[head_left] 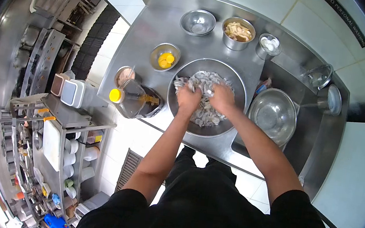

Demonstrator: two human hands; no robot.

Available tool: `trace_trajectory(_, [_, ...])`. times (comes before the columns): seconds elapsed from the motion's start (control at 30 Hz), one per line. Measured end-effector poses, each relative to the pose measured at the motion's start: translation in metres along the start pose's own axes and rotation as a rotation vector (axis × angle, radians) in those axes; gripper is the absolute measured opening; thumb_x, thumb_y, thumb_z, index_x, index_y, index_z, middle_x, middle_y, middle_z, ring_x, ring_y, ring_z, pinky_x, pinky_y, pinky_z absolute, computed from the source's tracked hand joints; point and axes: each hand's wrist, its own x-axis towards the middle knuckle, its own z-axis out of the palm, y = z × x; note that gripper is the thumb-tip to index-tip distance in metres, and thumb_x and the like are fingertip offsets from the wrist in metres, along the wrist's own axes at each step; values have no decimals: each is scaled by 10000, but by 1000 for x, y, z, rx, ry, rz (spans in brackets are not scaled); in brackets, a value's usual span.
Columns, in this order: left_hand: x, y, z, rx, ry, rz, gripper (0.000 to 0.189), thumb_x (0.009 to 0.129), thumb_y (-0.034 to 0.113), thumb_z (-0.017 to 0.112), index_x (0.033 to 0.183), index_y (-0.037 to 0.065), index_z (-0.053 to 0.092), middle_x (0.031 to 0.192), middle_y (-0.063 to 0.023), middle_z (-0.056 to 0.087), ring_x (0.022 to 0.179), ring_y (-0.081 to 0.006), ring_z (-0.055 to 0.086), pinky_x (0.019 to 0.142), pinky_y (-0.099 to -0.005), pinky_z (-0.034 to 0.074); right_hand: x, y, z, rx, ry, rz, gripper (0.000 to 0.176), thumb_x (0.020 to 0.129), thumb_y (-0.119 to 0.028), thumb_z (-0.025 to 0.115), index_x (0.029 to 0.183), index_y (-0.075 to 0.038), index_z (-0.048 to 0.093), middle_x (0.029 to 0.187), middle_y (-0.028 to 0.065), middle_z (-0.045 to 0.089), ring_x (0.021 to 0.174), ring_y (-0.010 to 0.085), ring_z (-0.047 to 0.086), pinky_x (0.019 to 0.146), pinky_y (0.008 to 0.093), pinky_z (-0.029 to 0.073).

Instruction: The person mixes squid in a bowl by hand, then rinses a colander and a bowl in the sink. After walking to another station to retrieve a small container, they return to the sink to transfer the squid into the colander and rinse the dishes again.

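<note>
Both of my hands are down in a large steel bowl (pixel 242 94) of grey, peeled-looking raw shrimp (pixel 207 115). My left hand (pixel 189 98) is on the left of the heap, its fingers curled into the shrimp. Opposite it, my right hand (pixel 222 98) grips shrimp with bent fingers. The fingertips of both hands are partly hidden among the shrimp. Left of the bowl stands a small steel bowl with egg yolks (pixel 166 60). A large clear bottle with a yellow cap (pixel 135 99), holding dark liquid at its bottom, is near my left forearm.
On the steel counter (pixel 147 32) are an unfilled steel bowl (pixel 198 22), a pot of pale pieces in liquid (pixel 238 32), a cup of white contents (pixel 269 45) and a container of pinkish powder (pixel 126 76). A colander-like bowl (pixel 273 116) sits in the sink to the right.
</note>
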Motion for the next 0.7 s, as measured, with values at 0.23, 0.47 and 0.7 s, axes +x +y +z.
trace_trajectory(0.23, [27,-11,39,-468,-164,-181,794,901,631,596,1406,23,519,1336,-360,531,1263,-450,537,1063,-439,422,55,17,38,770,-130,-56,571,792,-109,678,1342,-5,572,1370,221,561,1196,331,598,991,406,474])
trace_trajectory(0.47, [21,14,30,-375,-85,-385,898,950,680,448,1260,-153,573,1257,-353,602,1242,-432,569,1058,-422,422,53,8,51,999,-133,112,346,842,-99,618,1151,43,681,1056,169,720,945,243,666,826,396,513])
trace_trajectory(0.7, [20,5,18,-295,-313,-363,692,928,482,604,1205,-152,603,1172,-375,625,1149,-417,628,1002,-430,464,20,7,10,168,35,98,475,745,-249,725,1107,55,680,1127,294,670,1105,380,657,927,467,510])
